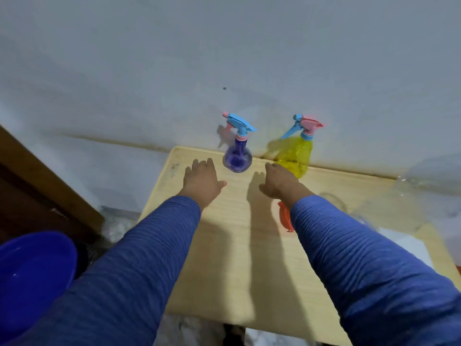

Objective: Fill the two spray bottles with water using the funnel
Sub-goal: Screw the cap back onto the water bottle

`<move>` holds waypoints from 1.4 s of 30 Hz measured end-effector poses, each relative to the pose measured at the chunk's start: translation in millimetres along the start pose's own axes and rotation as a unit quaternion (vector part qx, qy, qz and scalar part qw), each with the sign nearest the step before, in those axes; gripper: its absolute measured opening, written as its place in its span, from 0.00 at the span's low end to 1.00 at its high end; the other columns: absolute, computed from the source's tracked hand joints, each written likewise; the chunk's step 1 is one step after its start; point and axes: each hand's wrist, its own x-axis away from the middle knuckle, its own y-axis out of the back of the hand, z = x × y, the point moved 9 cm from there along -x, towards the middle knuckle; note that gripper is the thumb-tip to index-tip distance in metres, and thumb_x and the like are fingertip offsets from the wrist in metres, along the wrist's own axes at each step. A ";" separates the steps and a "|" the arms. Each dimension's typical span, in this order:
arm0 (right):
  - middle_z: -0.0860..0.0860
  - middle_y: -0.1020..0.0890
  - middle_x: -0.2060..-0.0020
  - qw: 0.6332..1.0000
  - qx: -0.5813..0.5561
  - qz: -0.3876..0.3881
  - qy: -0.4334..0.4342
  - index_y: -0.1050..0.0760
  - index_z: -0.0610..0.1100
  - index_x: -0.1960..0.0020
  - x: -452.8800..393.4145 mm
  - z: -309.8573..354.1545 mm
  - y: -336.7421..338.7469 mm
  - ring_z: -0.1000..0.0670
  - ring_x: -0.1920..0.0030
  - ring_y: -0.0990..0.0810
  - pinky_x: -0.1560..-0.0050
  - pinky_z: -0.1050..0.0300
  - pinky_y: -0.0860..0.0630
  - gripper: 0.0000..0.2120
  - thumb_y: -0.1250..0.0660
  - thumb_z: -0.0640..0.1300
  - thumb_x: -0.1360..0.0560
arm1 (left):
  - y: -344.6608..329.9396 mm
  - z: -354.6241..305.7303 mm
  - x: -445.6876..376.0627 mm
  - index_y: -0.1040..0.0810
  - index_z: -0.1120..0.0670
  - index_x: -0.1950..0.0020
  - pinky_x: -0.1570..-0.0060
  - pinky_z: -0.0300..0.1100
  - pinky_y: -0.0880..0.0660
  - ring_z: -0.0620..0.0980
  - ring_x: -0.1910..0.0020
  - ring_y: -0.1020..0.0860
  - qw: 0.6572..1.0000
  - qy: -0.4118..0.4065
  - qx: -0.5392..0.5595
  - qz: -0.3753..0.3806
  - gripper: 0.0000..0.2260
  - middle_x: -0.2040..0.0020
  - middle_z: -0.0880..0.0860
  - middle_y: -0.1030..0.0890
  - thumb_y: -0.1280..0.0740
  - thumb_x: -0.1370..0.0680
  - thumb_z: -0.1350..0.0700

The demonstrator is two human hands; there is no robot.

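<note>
A purple spray bottle (238, 159) with a blue trigger head stands at the table's far edge by the wall. To its right stands a yellow spray bottle (296, 156) with a pink and blue head. My left hand (202, 179) hovers just left of the purple bottle, fingers apart, holding nothing. My right hand (280, 182) reaches beside the base of the yellow bottle, also empty. An orange funnel (285, 217) lies on the table, mostly hidden under my right forearm.
The light wooden table (239, 258) stands against a white wall. A blue basin (32, 273) holding water sits low at the left. A clear glass vessel (334, 201) stands right of my right arm. A brown door frame (37, 186) is at the left.
</note>
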 end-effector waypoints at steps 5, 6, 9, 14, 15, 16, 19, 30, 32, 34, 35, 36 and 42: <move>0.43 0.35 0.30 0.997 -0.021 -0.080 -0.009 0.41 0.41 0.29 55.5 6.2 62.0 0.42 0.32 0.32 0.37 0.49 0.31 0.28 0.36 0.46 0.25 | 63.8 -7.9 35.5 0.51 0.61 0.25 0.30 0.52 0.43 0.58 0.25 0.48 0.998 -0.023 -0.008 -0.054 0.36 0.26 0.59 0.40 0.41 0.22 0.41; 0.43 0.35 0.30 0.995 -0.025 -0.095 -0.007 0.42 0.41 0.29 68.8 8.4 74.3 0.42 0.32 0.32 0.37 0.49 0.31 0.29 0.36 0.46 0.25 | 79.5 -11.1 46.4 0.49 0.61 0.25 0.31 0.52 0.42 0.58 0.26 0.46 0.997 -0.029 -0.007 -0.069 0.35 0.27 0.59 0.39 0.41 0.22 0.41; 0.44 0.35 0.31 0.990 -0.023 -0.141 0.000 0.42 0.41 0.29 111.9 13.1 109.1 0.42 0.32 0.32 0.39 0.49 0.30 0.29 0.36 0.46 0.25 | 120.9 -24.5 80.1 0.42 0.60 0.29 0.37 0.50 0.37 0.57 0.30 0.40 0.992 -0.051 0.006 -0.111 0.30 0.31 0.58 0.34 0.41 0.22 0.42; 0.45 0.37 0.30 0.972 -0.017 -0.233 0.010 0.46 0.41 0.26 187.9 4.7 150.3 0.45 0.29 0.37 0.35 0.50 0.34 0.31 0.36 0.45 0.25 | 153.2 -50.1 124.5 0.39 0.60 0.31 0.37 0.50 0.36 0.57 0.31 0.39 0.985 -0.075 0.059 -0.143 0.28 0.33 0.59 0.32 0.40 0.23 0.42; 0.45 0.38 0.30 0.970 -0.011 -0.244 0.011 0.46 0.40 0.26 202.2 0.7 154.7 0.46 0.29 0.39 0.34 0.50 0.34 0.31 0.36 0.45 0.25 | 153.5 -57.7 130.9 0.40 0.60 0.31 0.36 0.51 0.36 0.57 0.30 0.40 0.985 -0.082 0.064 -0.140 0.29 0.32 0.59 0.33 0.40 0.23 0.41; 0.45 0.38 0.30 0.968 -0.005 -0.250 0.005 0.46 0.40 0.26 215.1 -4.8 157.8 0.46 0.28 0.40 0.34 0.50 0.35 0.32 0.36 0.45 0.24 | 154.4 -66.9 138.9 0.40 0.61 0.30 0.36 0.52 0.37 0.57 0.29 0.41 0.984 -0.090 0.064 -0.137 0.30 0.32 0.59 0.34 0.39 0.23 0.41; 0.44 0.39 0.29 0.967 0.005 -0.253 -0.023 0.48 0.39 0.26 247.4 -27.8 161.0 0.46 0.27 0.41 0.33 0.51 0.36 0.33 0.36 0.46 0.24 | 155.0 -97.2 160.6 0.43 0.61 0.28 0.35 0.53 0.36 0.57 0.29 0.42 0.982 -0.117 0.064 -0.131 0.33 0.30 0.59 0.35 0.39 0.23 0.41; 0.43 0.38 0.30 0.961 -0.020 -0.246 -0.129 0.46 0.38 0.27 321.6 -137.0 138.8 0.44 0.30 0.38 0.34 0.53 0.36 0.31 0.36 0.46 0.24 | 121.1 -220.9 210.9 0.47 0.63 0.26 0.35 0.51 0.36 0.59 0.29 0.38 0.968 -0.220 0.092 -0.081 0.34 0.28 0.61 0.38 0.39 0.22 0.43; 0.44 0.38 0.29 0.960 -0.028 -0.239 -0.145 0.47 0.38 0.26 326.8 -160.1 127.6 0.45 0.29 0.39 0.33 0.52 0.36 0.32 0.36 0.47 0.24 | 104.8 -243.2 215.6 0.47 0.63 0.26 0.34 0.50 0.37 0.59 0.29 0.39 0.964 -0.238 0.091 -0.069 0.34 0.29 0.61 0.37 0.39 0.22 0.43; 0.45 0.42 0.27 0.960 -0.044 -0.223 -0.165 0.50 0.39 0.25 329.0 -183.8 112.4 0.46 0.27 0.42 0.32 0.50 0.37 0.35 0.36 0.47 0.24 | 84.8 -261.6 217.6 0.48 0.64 0.26 0.34 0.49 0.37 0.58 0.29 0.39 0.964 -0.245 0.090 -0.054 0.35 0.29 0.61 0.37 0.39 0.22 0.43; 0.45 0.43 0.26 0.960 -0.051 -0.211 -0.175 0.51 0.40 0.25 328.8 -196.1 103.7 0.46 0.26 0.43 0.32 0.49 0.36 0.35 0.36 0.47 0.24 | 74.0 -271.1 217.9 0.47 0.64 0.27 0.34 0.49 0.37 0.58 0.30 0.38 0.963 -0.249 0.088 -0.045 0.35 0.30 0.61 0.36 0.39 0.22 0.43; 0.45 0.43 0.26 0.961 -0.056 -0.199 -0.183 0.50 0.40 0.25 327.3 -209.0 94.3 0.45 0.27 0.42 0.32 0.49 0.35 0.34 0.36 0.47 0.24 | 62.6 -280.8 218.0 0.46 0.63 0.27 0.35 0.49 0.36 0.58 0.31 0.37 0.963 -0.252 0.088 -0.036 0.34 0.30 0.61 0.35 0.39 0.22 0.43; 0.44 0.40 0.28 0.974 -0.065 -0.126 -0.176 0.48 0.40 0.26 301.6 -265.0 28.5 0.44 0.29 0.37 0.33 0.50 0.35 0.33 0.36 0.47 0.24 | -15.4 -316.8 210.8 0.46 0.61 0.26 0.38 0.49 0.34 0.58 0.31 0.35 0.963 -0.243 0.118 0.024 0.32 0.29 0.60 0.36 0.38 0.22 0.45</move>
